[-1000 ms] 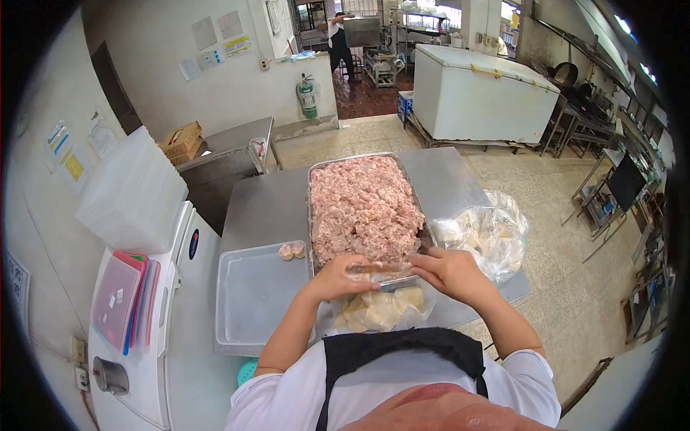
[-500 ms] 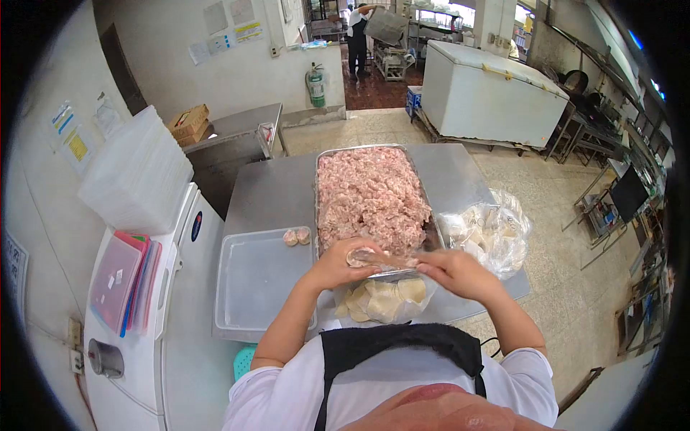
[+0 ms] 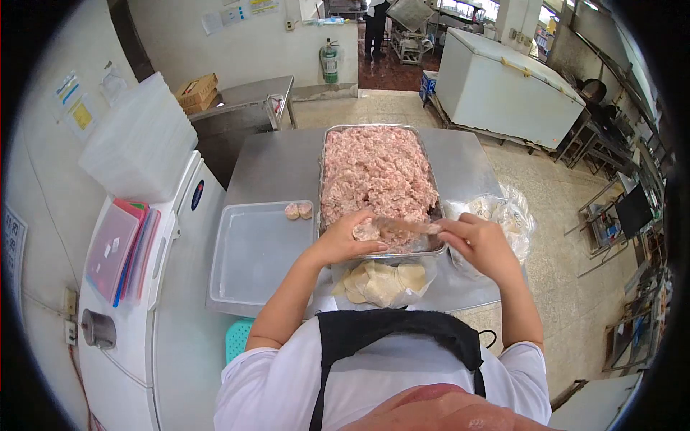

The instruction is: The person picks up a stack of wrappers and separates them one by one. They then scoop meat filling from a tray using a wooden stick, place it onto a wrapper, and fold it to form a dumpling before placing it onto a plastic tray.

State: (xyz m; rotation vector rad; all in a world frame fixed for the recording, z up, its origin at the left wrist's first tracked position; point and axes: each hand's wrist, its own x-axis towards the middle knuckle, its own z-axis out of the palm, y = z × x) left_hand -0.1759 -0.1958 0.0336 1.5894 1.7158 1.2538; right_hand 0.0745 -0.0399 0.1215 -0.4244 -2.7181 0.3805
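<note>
My left hand (image 3: 341, 238) is curled around a round dumpling (image 3: 365, 230) with minced meat on top, over the near edge of the metal tray (image 3: 370, 126). In my right hand (image 3: 485, 246) is a flat spatula (image 3: 404, 225), its far end at the dumpling and meat stuck near the grip. Pink minced meat (image 3: 377, 169) fills most of the metal tray. Just in front of it lie pale dough wrappers (image 3: 384, 281) in plastic. Two filled dumplings (image 3: 298, 210) sit in the far right corner of the clear plastic tray (image 3: 259, 266).
A plastic bag of wrappers (image 3: 519, 226) lies at the steel table's (image 3: 280, 154) right side. At left, a white fridge (image 3: 180, 287) carries stacked clear trays (image 3: 140, 144) and coloured boards (image 3: 118, 251). Beyond stand a chest freezer (image 3: 503, 93) and a person (image 3: 375, 29).
My head view has shifted, so the table sits a little higher. The spatula has drawn slightly right, uncovering more of the dumpling's meat top. In the background, the person is cut off at the top edge.
</note>
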